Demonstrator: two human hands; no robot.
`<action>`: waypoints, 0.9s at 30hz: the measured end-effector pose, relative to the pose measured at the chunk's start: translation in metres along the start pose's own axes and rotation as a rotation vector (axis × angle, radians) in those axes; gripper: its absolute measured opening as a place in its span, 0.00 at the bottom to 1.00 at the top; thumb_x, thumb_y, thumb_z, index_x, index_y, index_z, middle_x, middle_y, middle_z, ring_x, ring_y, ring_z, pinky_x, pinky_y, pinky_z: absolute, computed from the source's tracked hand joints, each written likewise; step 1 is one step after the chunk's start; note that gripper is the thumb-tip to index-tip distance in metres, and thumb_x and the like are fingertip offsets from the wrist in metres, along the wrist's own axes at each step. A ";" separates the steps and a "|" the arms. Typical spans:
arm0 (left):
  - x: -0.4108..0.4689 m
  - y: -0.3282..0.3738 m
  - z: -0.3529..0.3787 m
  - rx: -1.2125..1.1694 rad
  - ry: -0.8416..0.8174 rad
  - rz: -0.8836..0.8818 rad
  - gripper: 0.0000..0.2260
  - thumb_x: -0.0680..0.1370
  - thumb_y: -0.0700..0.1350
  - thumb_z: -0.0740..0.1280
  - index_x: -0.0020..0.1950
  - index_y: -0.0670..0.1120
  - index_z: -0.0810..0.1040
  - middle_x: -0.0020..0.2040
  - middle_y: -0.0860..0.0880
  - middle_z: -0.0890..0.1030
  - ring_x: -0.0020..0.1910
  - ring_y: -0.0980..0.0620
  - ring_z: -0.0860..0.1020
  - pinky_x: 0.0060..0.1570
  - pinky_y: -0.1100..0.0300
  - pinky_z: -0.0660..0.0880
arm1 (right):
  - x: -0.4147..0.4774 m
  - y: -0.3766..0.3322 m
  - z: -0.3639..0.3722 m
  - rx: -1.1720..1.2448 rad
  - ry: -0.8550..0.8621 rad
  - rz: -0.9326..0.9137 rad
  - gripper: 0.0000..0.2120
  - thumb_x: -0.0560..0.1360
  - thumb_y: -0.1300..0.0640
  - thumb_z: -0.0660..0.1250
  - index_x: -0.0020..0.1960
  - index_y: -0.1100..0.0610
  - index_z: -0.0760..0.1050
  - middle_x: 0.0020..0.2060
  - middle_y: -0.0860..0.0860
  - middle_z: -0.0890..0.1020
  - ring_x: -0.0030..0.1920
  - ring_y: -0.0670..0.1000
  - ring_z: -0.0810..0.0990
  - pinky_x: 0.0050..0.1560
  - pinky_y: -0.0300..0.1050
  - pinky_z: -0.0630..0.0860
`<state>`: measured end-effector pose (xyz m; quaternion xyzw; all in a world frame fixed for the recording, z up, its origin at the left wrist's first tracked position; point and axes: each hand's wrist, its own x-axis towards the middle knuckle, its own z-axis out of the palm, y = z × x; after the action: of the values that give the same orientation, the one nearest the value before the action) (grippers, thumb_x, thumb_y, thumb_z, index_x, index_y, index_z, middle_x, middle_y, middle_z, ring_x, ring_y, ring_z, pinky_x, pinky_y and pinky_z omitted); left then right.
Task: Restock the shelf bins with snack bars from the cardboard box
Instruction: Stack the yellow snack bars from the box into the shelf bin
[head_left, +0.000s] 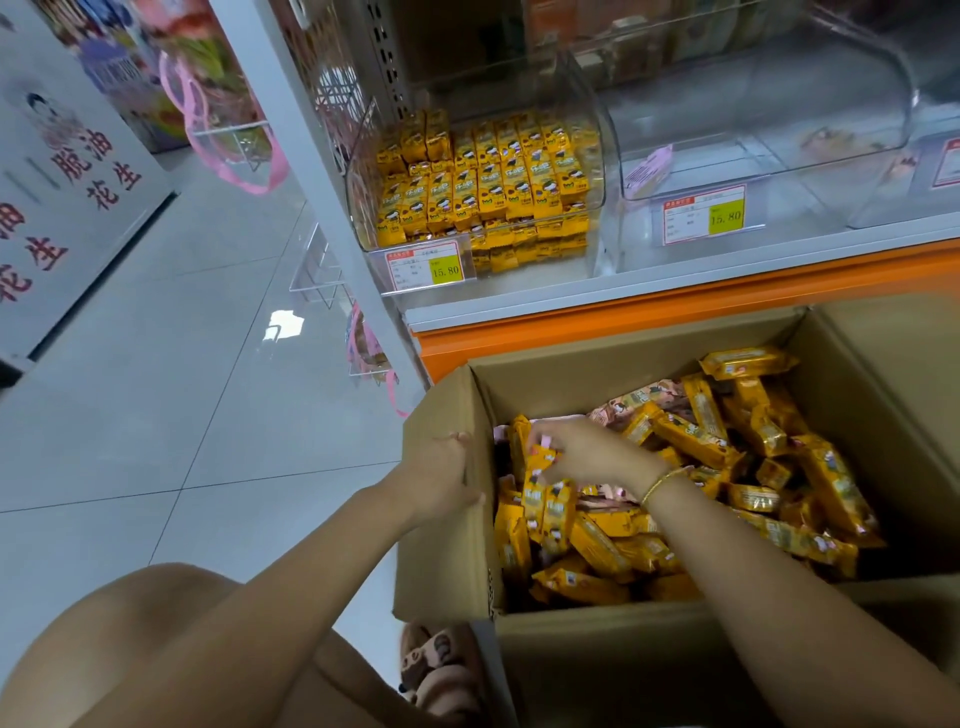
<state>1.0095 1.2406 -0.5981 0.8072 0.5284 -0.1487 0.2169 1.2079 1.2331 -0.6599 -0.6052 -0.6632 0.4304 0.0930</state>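
On cardboard box (448, 564), left hand (441, 478) gripping, right hand (587, 454) pinching snack bars (550, 512)

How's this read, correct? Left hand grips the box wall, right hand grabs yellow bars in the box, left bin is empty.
No: the head view shows the left bin stocked, not empty. The rest is right: left hand grips the box wall, right hand grabs yellow bars in the box.
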 end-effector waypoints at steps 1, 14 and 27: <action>-0.001 0.004 -0.004 -0.045 0.015 0.014 0.25 0.75 0.50 0.69 0.69 0.42 0.67 0.57 0.44 0.75 0.55 0.47 0.75 0.47 0.60 0.70 | -0.007 -0.004 -0.018 0.037 0.034 -0.028 0.16 0.71 0.57 0.74 0.56 0.49 0.74 0.46 0.46 0.74 0.40 0.49 0.76 0.32 0.38 0.73; -0.015 0.053 -0.076 -0.950 -0.077 0.266 0.09 0.76 0.42 0.69 0.55 0.45 0.78 0.49 0.45 0.83 0.47 0.50 0.82 0.54 0.51 0.78 | -0.086 -0.031 -0.134 0.618 0.151 -0.416 0.20 0.69 0.62 0.71 0.59 0.55 0.72 0.45 0.49 0.82 0.48 0.49 0.82 0.42 0.43 0.80; -0.001 0.042 -0.170 -0.753 0.725 0.259 0.07 0.71 0.45 0.74 0.42 0.43 0.81 0.30 0.44 0.82 0.29 0.50 0.81 0.30 0.63 0.77 | -0.037 -0.136 -0.178 0.742 0.710 -0.508 0.19 0.67 0.59 0.76 0.52 0.53 0.70 0.45 0.53 0.82 0.43 0.47 0.82 0.45 0.41 0.78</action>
<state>1.0493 1.3115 -0.4424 0.7317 0.4825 0.3670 0.3116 1.2331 1.2964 -0.4432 -0.4612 -0.5203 0.3687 0.6170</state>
